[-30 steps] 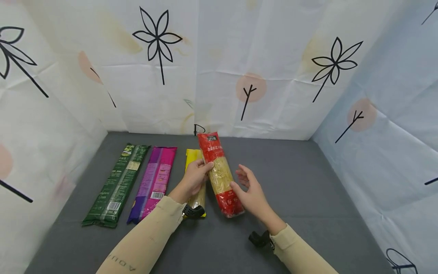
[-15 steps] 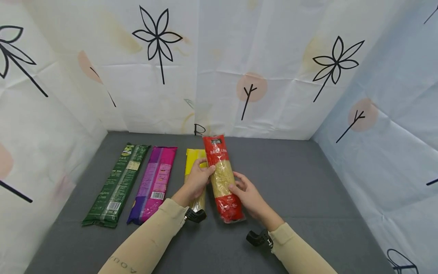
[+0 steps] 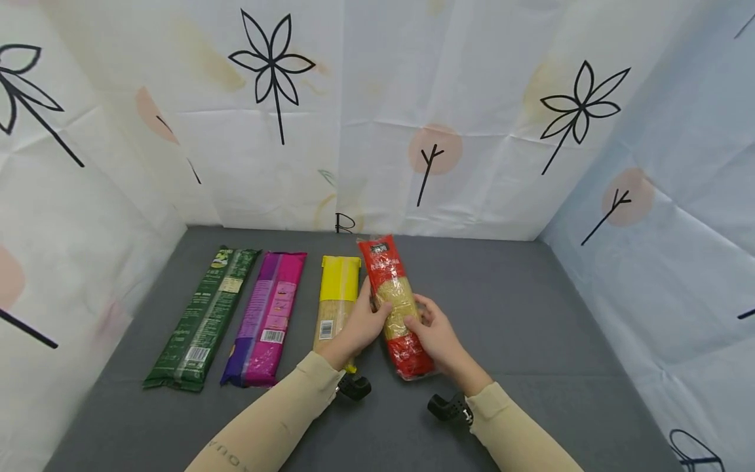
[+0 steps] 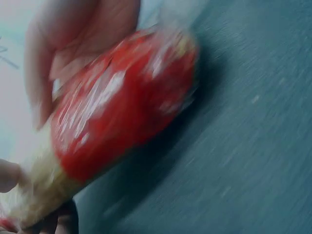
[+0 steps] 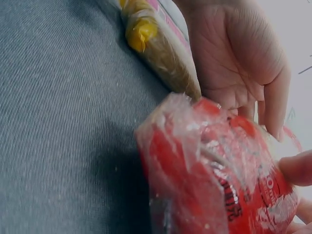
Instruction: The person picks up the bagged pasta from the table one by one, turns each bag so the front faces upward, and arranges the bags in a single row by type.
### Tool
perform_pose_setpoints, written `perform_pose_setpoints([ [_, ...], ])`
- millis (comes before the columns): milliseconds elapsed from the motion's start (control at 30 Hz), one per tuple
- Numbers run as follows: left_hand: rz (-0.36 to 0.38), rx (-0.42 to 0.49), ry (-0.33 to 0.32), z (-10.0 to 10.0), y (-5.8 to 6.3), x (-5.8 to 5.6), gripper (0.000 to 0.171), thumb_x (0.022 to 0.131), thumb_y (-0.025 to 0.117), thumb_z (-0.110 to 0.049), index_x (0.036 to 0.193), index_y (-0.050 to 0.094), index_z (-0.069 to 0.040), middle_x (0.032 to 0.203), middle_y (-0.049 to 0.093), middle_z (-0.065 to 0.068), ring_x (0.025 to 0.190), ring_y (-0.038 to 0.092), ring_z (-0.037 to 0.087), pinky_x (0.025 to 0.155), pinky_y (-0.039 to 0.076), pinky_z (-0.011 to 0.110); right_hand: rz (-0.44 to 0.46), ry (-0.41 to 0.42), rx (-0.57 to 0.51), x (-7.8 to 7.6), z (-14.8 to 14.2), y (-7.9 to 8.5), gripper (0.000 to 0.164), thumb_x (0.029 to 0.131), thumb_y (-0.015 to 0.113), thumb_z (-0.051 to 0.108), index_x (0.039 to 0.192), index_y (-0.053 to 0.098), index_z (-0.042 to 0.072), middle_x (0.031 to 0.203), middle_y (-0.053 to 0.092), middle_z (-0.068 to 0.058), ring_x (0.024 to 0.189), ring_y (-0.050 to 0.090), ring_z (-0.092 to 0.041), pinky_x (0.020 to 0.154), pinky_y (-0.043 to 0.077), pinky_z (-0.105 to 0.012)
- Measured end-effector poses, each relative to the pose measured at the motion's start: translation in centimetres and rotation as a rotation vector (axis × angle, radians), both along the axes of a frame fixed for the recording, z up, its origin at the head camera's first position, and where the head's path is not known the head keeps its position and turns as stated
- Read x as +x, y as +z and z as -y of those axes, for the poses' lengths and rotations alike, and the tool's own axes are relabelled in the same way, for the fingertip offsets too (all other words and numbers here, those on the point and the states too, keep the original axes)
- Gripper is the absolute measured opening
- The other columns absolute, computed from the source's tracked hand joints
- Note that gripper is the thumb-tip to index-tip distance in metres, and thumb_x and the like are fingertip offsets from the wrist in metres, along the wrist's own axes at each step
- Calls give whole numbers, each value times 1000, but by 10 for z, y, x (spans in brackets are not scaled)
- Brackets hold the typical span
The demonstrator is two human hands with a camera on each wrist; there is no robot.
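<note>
Both hands hold a red packet of dried noodles [image 3: 403, 305] with a see-through middle. My left hand [image 3: 367, 318] grips its left side, thumb on top. On the lower right side, my right hand [image 3: 438, 335] has its thumb over the front and its fingers around the edge. In the left wrist view the red end of the packet [image 4: 122, 107] looks blurred and tilted above the cloth. The crinkled clear end of the packet [image 5: 180, 146] faces the right wrist camera. Just left of it lies a yellow noodle packet [image 3: 340, 278], partly covered by my left hand.
A dark green packet [image 3: 203, 321] and a pink and purple packet [image 3: 268, 314] lie side by side at the left. Grey cloth [image 3: 507, 308] covers the table. White printed fabric [image 3: 377, 78] walls the back and both sides.
The red noodle packet has moved right and slightly nearer, with the left hand following. My right hand has closed in on its side. More of the yellow packet shows now.
</note>
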State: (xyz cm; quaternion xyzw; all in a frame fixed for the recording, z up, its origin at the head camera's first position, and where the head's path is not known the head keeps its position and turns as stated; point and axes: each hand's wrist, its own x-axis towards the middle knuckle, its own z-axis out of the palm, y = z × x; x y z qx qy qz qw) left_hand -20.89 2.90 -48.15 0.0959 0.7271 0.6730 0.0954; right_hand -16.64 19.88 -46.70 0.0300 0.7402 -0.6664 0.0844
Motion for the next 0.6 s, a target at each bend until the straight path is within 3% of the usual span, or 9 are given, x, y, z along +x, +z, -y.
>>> perform_pose_setpoints([
  [100,-41,-47,-28,-9,-2,7,81,98,56,-13,156,0,-13,152,29,19,129,42,31,98,43,47,-15,-31,35,-2,-3,-1,52,98,58,13,146,38,13,122,56,-19,102,60,-29,78,54,-41],
  [200,-64,-79,-56,-18,-7,11,82,98,57,-12,156,-1,-9,147,34,23,124,47,31,93,47,46,-19,-54,52,-2,-7,5,53,98,57,10,147,35,8,124,54,-23,103,59,-31,79,53,-42],
  [300,-53,-78,-73,-26,-9,11,82,97,57,-13,155,0,-8,144,38,23,118,51,31,90,49,44,-2,-85,48,-4,-12,5,53,98,56,10,147,36,10,126,53,-21,104,59,-31,79,53,-42],
  [433,-53,-60,-97,-39,-8,11,81,96,60,-14,155,5,-5,145,36,23,122,50,32,93,48,42,10,-125,60,-11,-25,1,51,99,56,14,146,37,18,131,52,-16,108,57,-30,81,53,-43],
  [600,-47,-69,-151,-57,-5,16,78,93,65,-15,154,16,-4,141,43,17,127,47,26,99,45,39,28,-173,57,-24,-43,5,53,99,55,16,148,34,17,134,50,-16,112,55,-33,82,53,-44],
])
